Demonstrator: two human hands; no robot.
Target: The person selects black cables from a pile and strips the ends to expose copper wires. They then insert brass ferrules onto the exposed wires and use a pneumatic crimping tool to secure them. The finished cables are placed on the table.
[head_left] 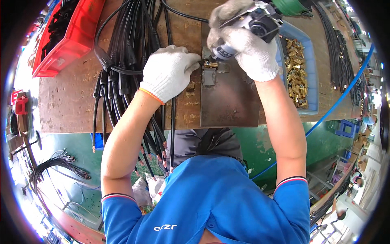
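Note:
My left hand (168, 71), in a white knitted glove, is closed round the end of a black cable (129, 72). Just beyond its fingertips lies a small brass fitting (210, 64), set at a block on a dark metal plate (229, 103). My right hand (254, 51), also gloved, grips a hand-held power tool (260, 24) with a silver and black body. The tool's grey-white nose (224, 52) points down toward the brass fitting. Whether it touches the fitting cannot be made out.
A bundle of black cables (122, 49) hangs over the table's front edge. At the left stands a red bin (79, 44) with black parts. A light blue bin (312, 69) of brass fittings sits at the right. Past it runs a blue hose (345, 95).

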